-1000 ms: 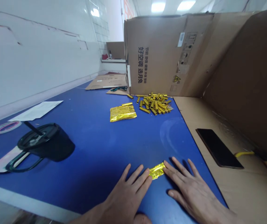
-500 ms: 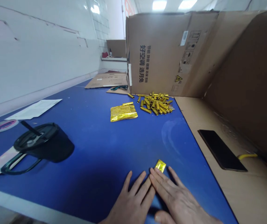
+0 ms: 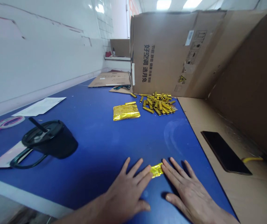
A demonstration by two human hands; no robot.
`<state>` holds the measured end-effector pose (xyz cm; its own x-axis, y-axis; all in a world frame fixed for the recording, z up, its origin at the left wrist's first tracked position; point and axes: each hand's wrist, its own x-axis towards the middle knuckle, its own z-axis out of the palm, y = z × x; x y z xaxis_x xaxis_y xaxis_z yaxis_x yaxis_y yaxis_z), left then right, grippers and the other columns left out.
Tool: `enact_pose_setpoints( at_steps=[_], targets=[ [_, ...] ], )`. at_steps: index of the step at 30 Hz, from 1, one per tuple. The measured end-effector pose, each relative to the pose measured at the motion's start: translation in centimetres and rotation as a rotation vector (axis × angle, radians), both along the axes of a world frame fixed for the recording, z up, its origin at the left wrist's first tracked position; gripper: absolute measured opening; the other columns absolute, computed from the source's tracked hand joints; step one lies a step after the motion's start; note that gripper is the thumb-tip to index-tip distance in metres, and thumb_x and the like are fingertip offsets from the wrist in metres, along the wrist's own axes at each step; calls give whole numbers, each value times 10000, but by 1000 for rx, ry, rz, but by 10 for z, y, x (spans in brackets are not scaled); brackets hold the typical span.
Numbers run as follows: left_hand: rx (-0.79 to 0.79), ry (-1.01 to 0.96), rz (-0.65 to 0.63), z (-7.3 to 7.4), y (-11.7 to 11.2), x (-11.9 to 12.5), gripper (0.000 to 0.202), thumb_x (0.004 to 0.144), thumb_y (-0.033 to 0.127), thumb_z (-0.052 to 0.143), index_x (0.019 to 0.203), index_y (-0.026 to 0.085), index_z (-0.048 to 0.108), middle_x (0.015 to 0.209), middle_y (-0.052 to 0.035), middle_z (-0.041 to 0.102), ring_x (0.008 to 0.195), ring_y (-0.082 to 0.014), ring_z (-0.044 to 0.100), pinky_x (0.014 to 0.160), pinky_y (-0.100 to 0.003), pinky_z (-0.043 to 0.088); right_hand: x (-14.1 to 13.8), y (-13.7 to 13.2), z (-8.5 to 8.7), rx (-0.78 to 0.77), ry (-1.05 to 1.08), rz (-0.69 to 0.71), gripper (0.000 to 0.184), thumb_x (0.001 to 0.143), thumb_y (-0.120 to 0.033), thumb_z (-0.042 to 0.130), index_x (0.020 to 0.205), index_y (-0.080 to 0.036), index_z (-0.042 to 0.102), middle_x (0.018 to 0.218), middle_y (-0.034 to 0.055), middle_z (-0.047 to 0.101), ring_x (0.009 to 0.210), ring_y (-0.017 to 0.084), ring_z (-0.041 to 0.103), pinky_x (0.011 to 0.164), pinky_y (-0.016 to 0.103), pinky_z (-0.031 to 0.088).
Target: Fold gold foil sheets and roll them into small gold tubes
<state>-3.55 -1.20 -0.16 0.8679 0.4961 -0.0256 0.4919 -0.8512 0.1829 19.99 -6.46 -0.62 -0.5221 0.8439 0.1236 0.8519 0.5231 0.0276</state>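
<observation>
**Nothing gripped, plenty to knock**

We were looking down a blue-topped table (image 3: 93,149) hemmed in by an opened cardboard box (image 3: 168,53). A black lidded tumbler (image 3: 51,140) stood left of centre, and we judged that a careless sweep of the left hand (image 3: 126,189) could tip it. Up against the box, a heap of small gold foil rolls (image 3: 159,103) lay loose, ready to scatter if bumped. Nearest us, the gold foil strip (image 3: 156,170) lay on the table between that hand and the right hand (image 3: 189,196). Both were apart and spread flat, fingertips at its ends, neither closed on it, so one stray nudge could skid it away.
</observation>
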Motion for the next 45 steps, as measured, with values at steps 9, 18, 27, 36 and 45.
enact_pose_setpoints(
  at_steps=[9, 18, 27, 36, 45],
  targets=[
    [29, -15, 24, 20, 19, 28, 823, 752, 693, 219, 1292, 79, 310, 1346, -158, 314, 1290, -269, 119, 1026, -490, 45, -8, -12, -1, 186, -21, 41, 696, 825, -495, 392, 1359, -123, 146, 1286, 115, 423, 1143, 310, 424, 874, 524, 352],
    [-120, -31, -14, 4, 9, 39, 896, 729, 721, 169, 1351, 78, 133, 1409, -159, 101, 1300, -250, 53, 1034, -465, 55, -3, -11, -1, 176, -34, 39, 676, 818, -494, 408, 1354, -146, 188, 1295, 94, 415, 1148, 322, 413, 878, 537, 341],
    [-86, 2, -38, 6, 1, 9, 890, 720, 724, 188, 1359, 109, 110, 1409, -134, 137, 1295, -282, 74, 1013, -531, 42, 14, 8, -3, -67, -6, -40, 580, 861, -483, 317, 1359, -253, 129, 1374, 3, 276, 1249, 291, 251, 939, 612, 240],
    [-163, 26, 0, 5, -14, 10, 836, 752, 686, 244, 1362, 128, 121, 1407, -124, 140, 1294, -289, 62, 1011, -540, 51, 1, 18, 10, -27, 24, -149, 546, 844, -510, 328, 1295, -204, 355, 1358, 87, 298, 1245, 316, 245, 941, 634, 194],
    [-220, 70, 20, 7, -11, 15, 644, 860, 516, 199, 1358, 115, 131, 1399, -124, 114, 1286, -300, 90, 983, -584, 99, -19, 11, 5, -185, 54, 55, 615, 860, -491, 306, 1361, -170, 153, 1375, 78, 239, 1254, 250, 240, 989, 532, 244]
  ],
)
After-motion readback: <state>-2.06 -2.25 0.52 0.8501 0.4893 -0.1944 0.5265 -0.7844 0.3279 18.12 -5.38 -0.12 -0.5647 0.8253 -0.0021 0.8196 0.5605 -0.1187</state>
